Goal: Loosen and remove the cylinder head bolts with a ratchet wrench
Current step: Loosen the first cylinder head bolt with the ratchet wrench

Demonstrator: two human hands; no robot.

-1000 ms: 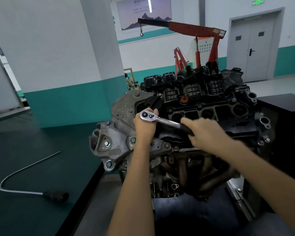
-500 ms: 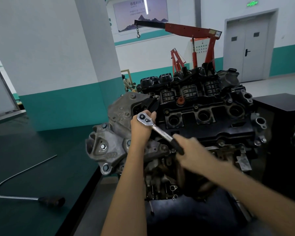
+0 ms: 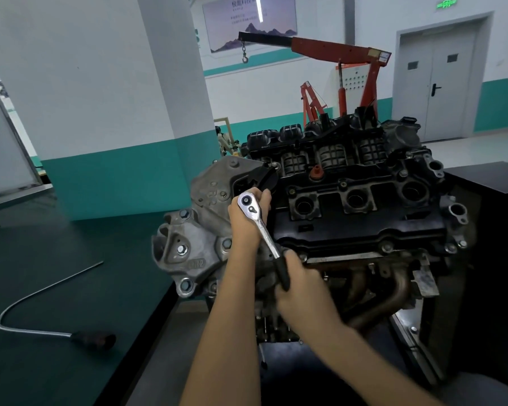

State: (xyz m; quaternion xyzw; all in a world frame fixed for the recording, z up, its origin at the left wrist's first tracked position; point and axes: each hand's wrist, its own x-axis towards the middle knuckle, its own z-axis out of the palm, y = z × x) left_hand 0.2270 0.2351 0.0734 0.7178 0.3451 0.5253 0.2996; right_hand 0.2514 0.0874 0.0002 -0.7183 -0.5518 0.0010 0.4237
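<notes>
One engine [image 3: 349,227] stands here, and its black cover shows three round wells [image 3: 355,200] and one orange cap [image 3: 316,172]. There is one ratchet wrench [image 3: 258,221] with two hands on it, the left hand [image 3: 244,227] and the right hand [image 3: 301,288]. One bent rod [image 3: 93,340] lies on one green bench [image 3: 56,244]; behind are one red hoist [image 3: 335,46] with one hook [image 3: 245,58], one pillar [image 3: 170,83], one door [image 3: 440,77] of two leaves, one green sign [image 3: 446,3] and one wall poster [image 3: 247,22].
</notes>
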